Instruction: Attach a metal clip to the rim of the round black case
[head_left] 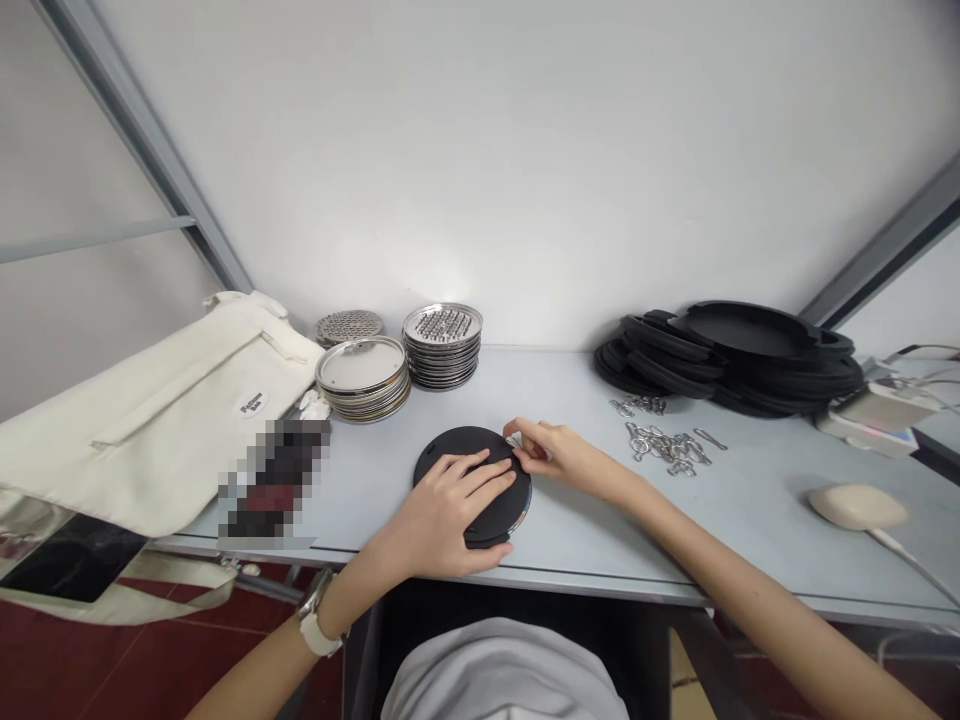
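A round black disc lies on the table near its front edge, with a thin coloured, shiny rim showing at its lower right. My left hand rests flat on it, fingers spread, thumb at the near edge. At the disc's upper right edge, my right hand pinches a small metal clip, mostly hidden by the fingers. Loose metal clips are scattered to the right of that hand. Behind the disc stand a stack of metal discs with a smooth top and a stack of perforated grater discs.
Black round trays are piled at the back right. A charger block with cables and a cream mouse-shaped device sit at the right. A white bag covers the left end, beside a dark phone. Another perforated disc lies behind.
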